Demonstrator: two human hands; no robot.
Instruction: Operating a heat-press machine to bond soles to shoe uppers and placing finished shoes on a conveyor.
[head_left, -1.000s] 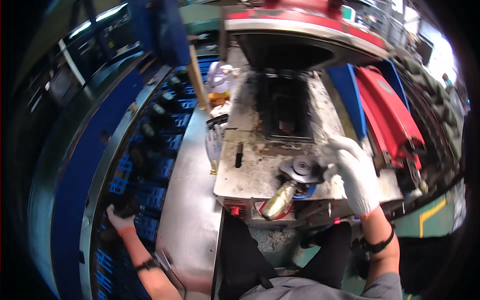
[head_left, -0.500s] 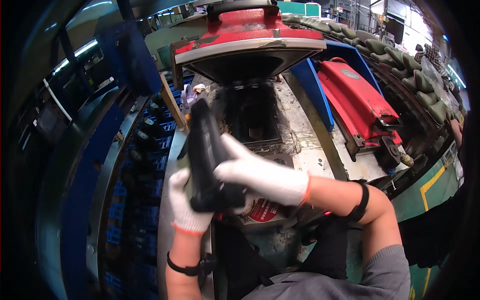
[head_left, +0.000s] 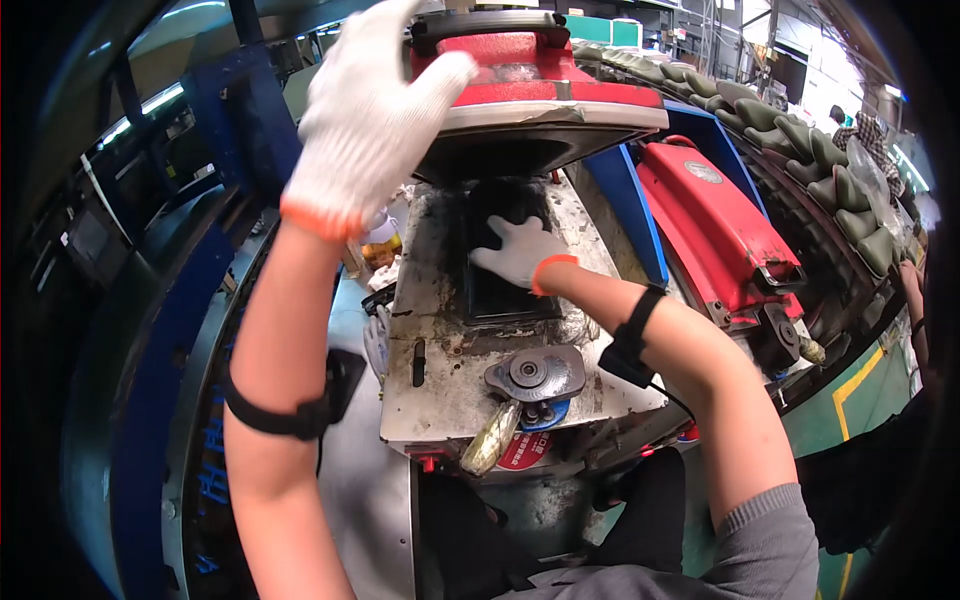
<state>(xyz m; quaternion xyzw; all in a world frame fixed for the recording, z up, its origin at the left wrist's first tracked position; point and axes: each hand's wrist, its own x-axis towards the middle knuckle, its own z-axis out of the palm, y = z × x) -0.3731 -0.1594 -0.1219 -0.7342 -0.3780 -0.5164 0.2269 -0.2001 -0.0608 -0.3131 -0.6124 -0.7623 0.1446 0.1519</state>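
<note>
Both my hands wear white knitted gloves with orange cuffs. Raised high at the upper left, my left hand [head_left: 375,115] has its fingers apart and holds nothing; it overlaps the left side of the tilted-up red press lid [head_left: 600,93], and I cannot tell whether it touches. My right hand [head_left: 522,255] is spread over the dark rectangular recess [head_left: 510,305] in the worn pale machine bed [head_left: 430,310], below that lid. Contact with the recess is unclear. Nearer me on the bed sits a grey metal latch plate [head_left: 537,372] with a tape-wrapped handle [head_left: 490,440].
To the right stands another red press cover [head_left: 710,225] beside a blue frame [head_left: 655,225]. Beyond it runs a line of green shoe-shaped pieces [head_left: 835,185]. A blue post [head_left: 235,120] rises at the left. Another person's arm [head_left: 912,300] shows at the far right.
The black shoe-like piece both hands held is out of them and not visible. My left hand has risen to the lid's side; my right has moved forward over the recess.
</note>
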